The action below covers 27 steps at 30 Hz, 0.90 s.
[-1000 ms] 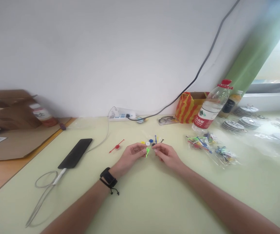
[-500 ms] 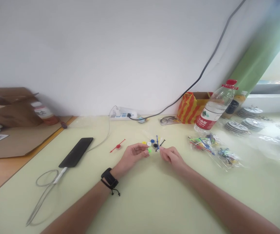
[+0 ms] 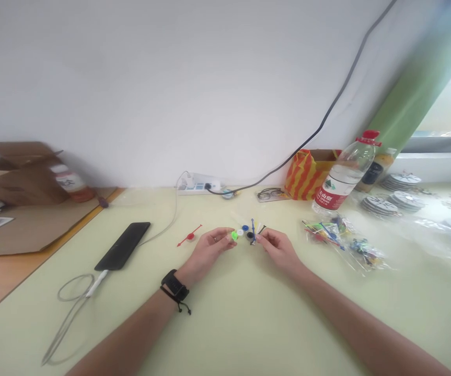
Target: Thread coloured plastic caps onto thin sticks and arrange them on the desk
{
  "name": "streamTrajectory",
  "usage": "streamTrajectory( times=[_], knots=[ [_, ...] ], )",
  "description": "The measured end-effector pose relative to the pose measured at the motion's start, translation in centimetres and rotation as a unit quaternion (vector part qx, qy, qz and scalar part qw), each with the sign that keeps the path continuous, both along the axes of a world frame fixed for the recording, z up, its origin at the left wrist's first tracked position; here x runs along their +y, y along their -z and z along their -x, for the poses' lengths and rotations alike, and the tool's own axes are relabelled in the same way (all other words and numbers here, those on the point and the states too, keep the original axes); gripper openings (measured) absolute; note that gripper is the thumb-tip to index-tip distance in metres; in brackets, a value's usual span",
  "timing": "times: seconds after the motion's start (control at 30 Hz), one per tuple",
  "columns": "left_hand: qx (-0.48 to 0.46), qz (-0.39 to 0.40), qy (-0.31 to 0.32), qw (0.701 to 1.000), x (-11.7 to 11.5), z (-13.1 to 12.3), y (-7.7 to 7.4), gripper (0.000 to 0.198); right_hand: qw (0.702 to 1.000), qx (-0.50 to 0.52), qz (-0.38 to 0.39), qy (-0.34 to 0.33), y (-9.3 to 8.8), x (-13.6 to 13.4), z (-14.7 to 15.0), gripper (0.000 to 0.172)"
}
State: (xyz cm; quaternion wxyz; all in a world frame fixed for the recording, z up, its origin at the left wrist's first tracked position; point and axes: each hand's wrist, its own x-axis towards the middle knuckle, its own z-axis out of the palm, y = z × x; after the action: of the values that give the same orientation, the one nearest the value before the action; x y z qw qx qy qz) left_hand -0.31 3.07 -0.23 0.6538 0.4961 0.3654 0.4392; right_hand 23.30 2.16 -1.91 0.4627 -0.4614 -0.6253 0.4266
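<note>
My left hand (image 3: 212,249), wearing a black watch, pinches a small bright green round plastic piece (image 3: 234,236) between thumb and fingers. Just past it lie a white disc (image 3: 240,232), a blue disc (image 3: 245,227) and a black disc (image 3: 250,235). My right hand (image 3: 279,249) is closed, thumb against fingers, beside a small cluster of plastic arrows, among them a blue arrow (image 3: 253,226) and a black arrow (image 3: 262,228). What its fingertips hold, if anything, is too small to make out. A red arrow with a round red centre (image 3: 190,236) lies left of my left hand.
Clear bags of coloured plastic pieces (image 3: 329,232) lie to the right, near a large water bottle (image 3: 337,180) and stacks of white discs (image 3: 380,205). A phone (image 3: 124,245) charges on the left. Behind stand a power strip (image 3: 197,187) and a striped bag (image 3: 303,175).
My left fingers have taken hold of the green piece and drawn it slightly up and left. My right hand stays beside the arrows, its fingers slightly shifted.
</note>
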Motion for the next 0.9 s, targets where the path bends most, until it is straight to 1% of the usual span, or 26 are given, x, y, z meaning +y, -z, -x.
streamTrajectory(
  times=[0.1,0.2,0.33,0.4,0.47,0.53,0.63,0.67,0.7,0.73,0.8,0.83,0.9],
  knots=[
    [0.010,0.003,0.009,1.000,0.0,-0.1,0.2,0.034,0.999,-0.017,-0.032,-0.009,0.3,-0.1,0.1,0.029],
    [0.041,-0.024,0.026,0.999,-0.1,-0.3,0.4,0.035,0.996,-0.052,-0.061,-0.047,0.5,-0.8,0.7,0.021],
    [0.070,-0.060,0.061,0.994,-0.2,-0.4,0.6,0.036,0.983,-0.129,-0.088,-0.093,0.4,-1.8,1.1,0.017],
    [0.083,-0.068,0.064,0.992,-0.2,-0.4,0.6,0.036,0.978,-0.155,-0.095,-0.100,0.2,-2.0,1.1,0.016],
    [0.085,-0.073,0.065,0.992,-0.3,-0.4,0.6,0.036,0.979,-0.155,-0.095,-0.097,0.2,-2.0,1.1,0.015],
    [0.074,-0.070,0.070,0.992,-0.3,-0.3,0.5,0.036,0.984,-0.132,-0.088,-0.086,0.4,-1.9,1.0,0.020],
    [0.067,-0.057,0.074,0.993,-0.3,-0.3,0.5,0.036,0.992,-0.081,-0.078,-0.061,0.8,-1.7,1.0,0.047],
    [0.070,-0.055,0.072,0.993,-0.3,-0.3,0.5,0.036,0.993,-0.066,-0.078,-0.053,0.9,-1.7,1.0,0.053],
    [0.073,-0.056,0.070,0.993,-0.3,-0.3,0.5,0.036,0.994,-0.057,-0.081,-0.046,1.0,-1.7,1.0,0.053],
    [0.075,-0.059,0.069,0.993,-0.3,-0.3,0.5,0.036,0.994,-0.055,-0.086,-0.045,0.9,-1.7,1.0,0.046],
    [0.075,-0.063,0.070,0.993,-0.3,-0.3,0.5,0.036,0.991,-0.071,-0.099,-0.059,0.7,-1.7,1.0,0.020],
    [0.074,-0.064,0.069,0.993,-0.3,-0.3,0.5,0.036,0.989,-0.082,-0.105,-0.070,0.5,-1.6,0.9,0.025],
    [0.070,-0.060,0.067,0.993,-0.2,-0.2,0.5,0.036,0.986,-0.094,-0.111,-0.087,0.2,-1.6,0.8,0.051]
  ],
)
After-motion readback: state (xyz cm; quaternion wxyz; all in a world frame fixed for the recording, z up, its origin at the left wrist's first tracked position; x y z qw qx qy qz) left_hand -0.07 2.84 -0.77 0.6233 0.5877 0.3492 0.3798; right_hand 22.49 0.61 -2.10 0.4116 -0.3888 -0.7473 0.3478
